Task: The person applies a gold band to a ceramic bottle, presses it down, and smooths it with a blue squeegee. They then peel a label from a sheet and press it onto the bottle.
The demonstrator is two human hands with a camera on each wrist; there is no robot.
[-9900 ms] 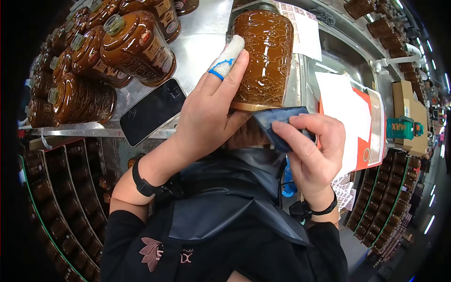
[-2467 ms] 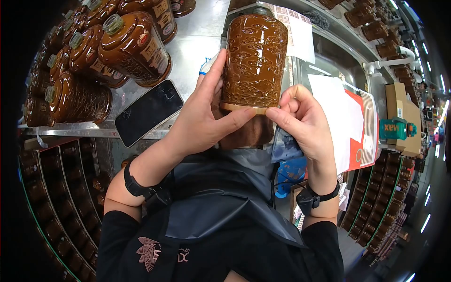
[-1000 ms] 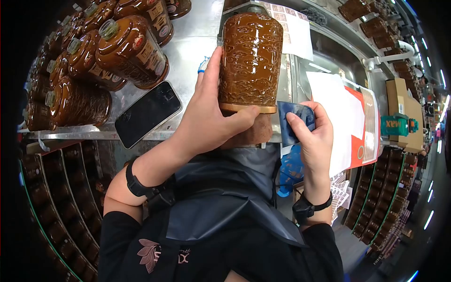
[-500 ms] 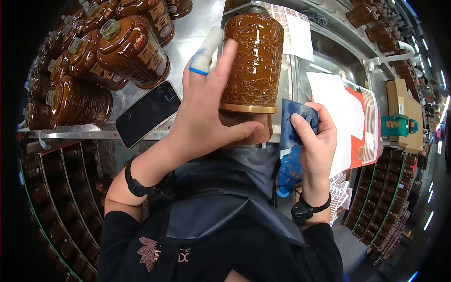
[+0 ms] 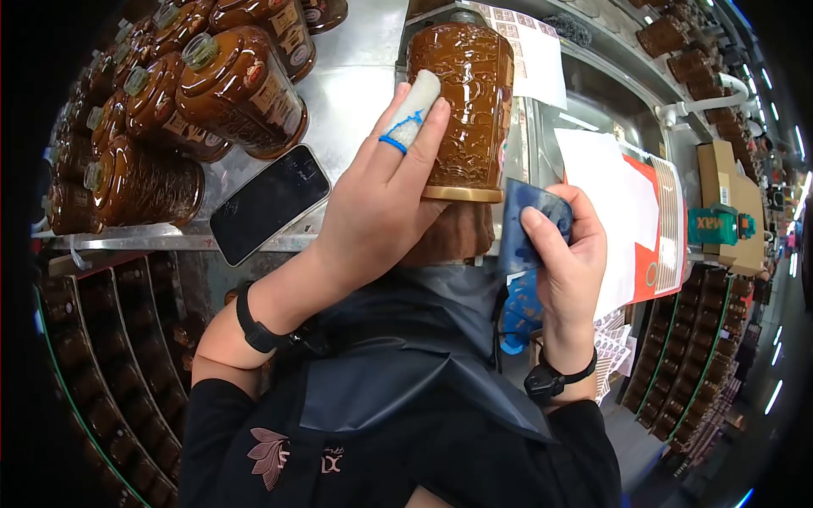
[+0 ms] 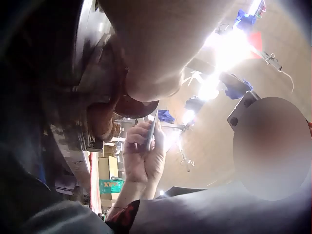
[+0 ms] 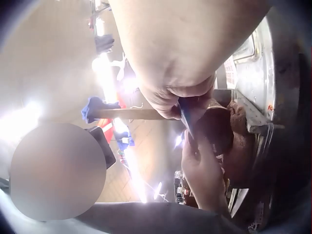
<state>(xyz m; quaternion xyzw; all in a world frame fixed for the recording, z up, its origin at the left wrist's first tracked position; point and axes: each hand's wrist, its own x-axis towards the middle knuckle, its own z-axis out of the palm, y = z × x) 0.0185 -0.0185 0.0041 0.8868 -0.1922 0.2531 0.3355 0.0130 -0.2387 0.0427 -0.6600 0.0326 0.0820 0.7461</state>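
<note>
A glossy brown embossed bottle (image 5: pixel 471 110) lies with its neck away from me and its gold-rimmed base towards me. Beneath the base sits a brown cloth-covered pad (image 5: pixel 461 233). My left hand (image 5: pixel 381 190) rests along the bottle's left side, fingers straight against the glass. A white finger cover (image 5: pixel 412 114) tied with blue wraps one finger, and the thumb is hidden behind the base. To the right of the base, my right hand (image 5: pixel 572 254) pinches a thin blue plastic scraper (image 5: pixel 527 222) between thumb and fingers, apart from the bottle. It shows edge-on in the right wrist view.
Several more brown bottles (image 5: pixel 241 89) crowd the metal bench at left. A phone (image 5: pixel 269 203) lies near the bench edge. A label sheet (image 5: pixel 533 55) is behind the bottle; white papers (image 5: pixel 601 203) on a red folder (image 5: pixel 665 212) and a cardboard box (image 5: pixel 727 199) stand right.
The left hand has left the bottle's lower edge, spread, and come onto its side; the bottle has turned, showing a label edge at right. Earlier the right hand was at the base; it has drawn back.
</note>
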